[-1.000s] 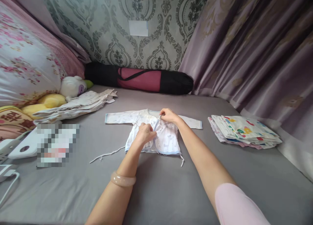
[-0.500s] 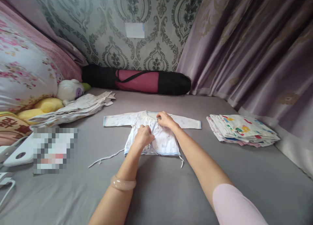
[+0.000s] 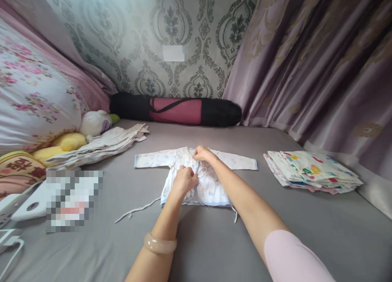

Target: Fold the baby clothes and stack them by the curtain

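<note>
A small white baby shirt (image 3: pixel 211 191) with blue trim and a faint print lies spread on the bed, both sleeves stretched out sideways. My left hand (image 3: pixel 185 180) is closed on the front of the shirt, at its middle, fingers pinching the cloth. Just above and to the right, my right hand (image 3: pixel 203 153) pinches the shirt near the neckline. What exactly lies between the fingertips is partly hidden. A thin white tie string (image 3: pixel 137 209) trails from the shirt's lower left corner, and a shorter one (image 3: pixel 235 214) hangs at the lower right.
Folded printed cloths (image 3: pixel 315 172) are stacked to the right on the grey sheet (image 3: pixel 214 249). Loose light clothing (image 3: pixel 104 145), a yellow plush (image 3: pixel 69 143) and a white panel with a hole (image 3: pixel 38 206) are at left. A black and maroon long bag (image 3: pixel 176 110) lies along the wall.
The view has tilted up slightly, so everything sits lower. My right hand has shifted a little left along the neckline. My left hand stays on the shirt's front.
</note>
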`<state>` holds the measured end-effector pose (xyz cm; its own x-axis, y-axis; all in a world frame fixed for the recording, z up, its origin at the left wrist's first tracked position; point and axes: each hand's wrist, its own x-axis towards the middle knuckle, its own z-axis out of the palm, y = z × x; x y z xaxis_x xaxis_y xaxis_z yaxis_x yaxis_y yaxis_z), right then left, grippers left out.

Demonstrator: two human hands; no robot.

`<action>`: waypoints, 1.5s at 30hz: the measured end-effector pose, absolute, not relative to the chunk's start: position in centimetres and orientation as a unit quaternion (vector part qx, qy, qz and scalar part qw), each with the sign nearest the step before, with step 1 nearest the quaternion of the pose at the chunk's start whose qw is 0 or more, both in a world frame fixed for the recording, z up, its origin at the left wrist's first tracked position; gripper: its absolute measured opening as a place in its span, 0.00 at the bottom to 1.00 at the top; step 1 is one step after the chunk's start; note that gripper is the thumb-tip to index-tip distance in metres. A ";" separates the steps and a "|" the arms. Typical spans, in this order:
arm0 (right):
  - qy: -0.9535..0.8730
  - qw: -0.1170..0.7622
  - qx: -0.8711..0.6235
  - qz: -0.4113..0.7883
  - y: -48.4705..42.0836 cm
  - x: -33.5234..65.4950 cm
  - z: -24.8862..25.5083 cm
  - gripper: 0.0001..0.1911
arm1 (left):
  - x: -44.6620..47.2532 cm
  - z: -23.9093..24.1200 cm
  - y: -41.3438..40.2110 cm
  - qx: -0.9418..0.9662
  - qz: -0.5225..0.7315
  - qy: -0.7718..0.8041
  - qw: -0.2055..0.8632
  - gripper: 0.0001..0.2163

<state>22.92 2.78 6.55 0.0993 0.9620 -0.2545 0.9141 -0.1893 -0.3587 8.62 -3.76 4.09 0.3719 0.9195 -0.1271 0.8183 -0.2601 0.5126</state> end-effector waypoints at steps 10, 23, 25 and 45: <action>-0.659 0.126 -0.713 0.203 2.5 26.1 5.8 0.13 | 8.7 3.9 -3.6 0.780 0.088 0.561 0.264 0.09; -0.748 0.091 -0.631 0.185 1.1 27.6 5.5 0.11 | 8.5 4.0 -3.6 0.792 0.083 0.546 0.258 0.09; -0.741 0.105 -0.641 0.172 1.0 27.7 5.2 0.11 | 8.5 4.3 -3.6 0.791 0.078 0.554 0.248 0.10; -0.533 0.352 -0.687 0.345 -10.6 31.4 4.8 0.07 | 8.2 4.3 -4.5 0.842 0.057 0.521 0.130 0.11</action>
